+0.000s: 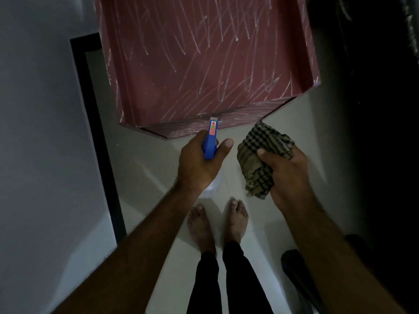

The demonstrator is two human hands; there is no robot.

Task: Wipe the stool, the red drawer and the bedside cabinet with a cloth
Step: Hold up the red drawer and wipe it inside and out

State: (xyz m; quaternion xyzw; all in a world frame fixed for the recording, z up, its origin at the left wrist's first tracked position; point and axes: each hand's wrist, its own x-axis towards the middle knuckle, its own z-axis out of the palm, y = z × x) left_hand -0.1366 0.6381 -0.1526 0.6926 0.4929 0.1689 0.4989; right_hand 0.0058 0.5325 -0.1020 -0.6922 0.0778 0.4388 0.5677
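Observation:
The red drawer point(204, 64) stands pulled out in front of me, its inner bottom covered with pale scratch-like streaks. My left hand point(199, 164) grips a clear spray bottle with a blue trigger head point(210, 141), its nozzle pointing at the drawer's near edge. My right hand point(288, 175) holds a crumpled checked cloth point(260, 155) in tan and black, just right of the bottle and below the drawer's front corner. The stool and the bedside cabinet are not in view.
A white wall point(40, 132) with a black skirting strip point(97, 132) runs along the left. Pale floor tiles point(149, 177) lie under my bare feet point(217, 223). The right side is dark, with a dark object point(294, 264) on the floor.

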